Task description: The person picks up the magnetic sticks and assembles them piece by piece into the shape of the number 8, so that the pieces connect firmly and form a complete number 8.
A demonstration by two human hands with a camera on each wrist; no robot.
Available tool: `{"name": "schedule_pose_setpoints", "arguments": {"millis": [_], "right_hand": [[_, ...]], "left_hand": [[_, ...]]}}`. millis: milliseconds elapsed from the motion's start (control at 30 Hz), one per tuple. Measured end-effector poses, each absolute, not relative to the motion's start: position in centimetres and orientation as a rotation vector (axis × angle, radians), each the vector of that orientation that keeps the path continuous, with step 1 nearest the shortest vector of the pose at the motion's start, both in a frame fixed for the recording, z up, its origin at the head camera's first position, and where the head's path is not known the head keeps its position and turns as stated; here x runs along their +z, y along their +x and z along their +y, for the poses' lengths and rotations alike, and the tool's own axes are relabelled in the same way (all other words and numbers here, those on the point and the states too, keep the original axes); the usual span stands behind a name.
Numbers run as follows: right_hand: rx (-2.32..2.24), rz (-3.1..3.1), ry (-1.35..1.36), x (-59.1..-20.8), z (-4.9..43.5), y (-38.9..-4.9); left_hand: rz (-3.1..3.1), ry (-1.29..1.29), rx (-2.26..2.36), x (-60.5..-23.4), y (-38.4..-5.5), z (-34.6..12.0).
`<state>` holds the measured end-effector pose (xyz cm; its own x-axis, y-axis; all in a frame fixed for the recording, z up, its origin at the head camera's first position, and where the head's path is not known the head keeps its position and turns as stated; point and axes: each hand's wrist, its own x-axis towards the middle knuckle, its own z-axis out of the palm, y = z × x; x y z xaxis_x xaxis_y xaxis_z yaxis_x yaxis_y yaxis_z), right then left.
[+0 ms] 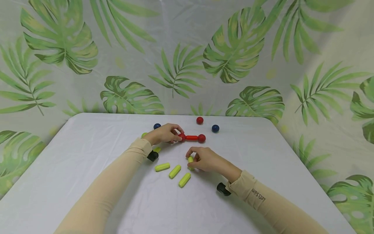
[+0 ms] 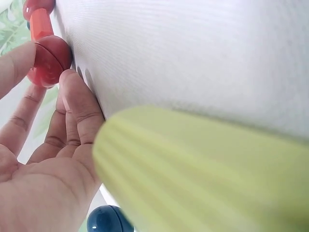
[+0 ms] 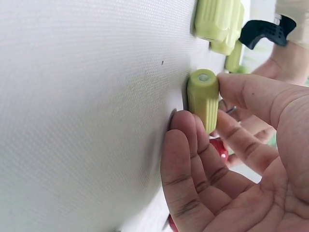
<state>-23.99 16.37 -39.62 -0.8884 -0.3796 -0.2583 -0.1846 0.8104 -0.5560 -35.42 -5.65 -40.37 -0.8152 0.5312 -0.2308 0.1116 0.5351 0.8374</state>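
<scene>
My left hand (image 1: 166, 133) holds the left ball (image 2: 50, 60) of a red piece, a short red rod (image 1: 192, 137) with a red ball at each end. Thumb and fingertips lie around that ball in the left wrist view. Nearer the front, my right hand (image 1: 205, 158) pinches a yellow-green ribbed rod (image 3: 203, 99) between thumb and fingers. A small grey disc shows in this rod's end. Left of the right hand lie three more such rods, one farther left (image 1: 162, 167), one in the middle (image 1: 175, 171) and one in front (image 1: 184, 180).
Behind the red piece sit a loose red ball (image 1: 200, 120) and a dark blue ball (image 1: 215, 128). Another blue ball (image 1: 157, 125) and a partly hidden green ball (image 1: 144, 135) are by the left hand. A further yellow-green rod (image 1: 157, 149) lies under the left wrist.
</scene>
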Motion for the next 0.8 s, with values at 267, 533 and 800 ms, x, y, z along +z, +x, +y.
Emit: {"name": "schedule_pose_setpoints", "arguments": {"millis": [267,533,800], "right_hand": [[-0.792,2.618,-0.343,-39.74,16.76,-24.07],[-0.805,2.599,-0.266,-39.99,16.84,-24.23],[-0.839,2.583,-0.199,-40.06,16.77,-24.28]], "left_hand": [[2.283,0.505,1.238,-40.58,-35.40,-5.87],[2.286,0.489,1.246,-40.48,-35.26,-5.87],[2.289,0.494,1.248,-40.50,-35.41,-5.83]]}}
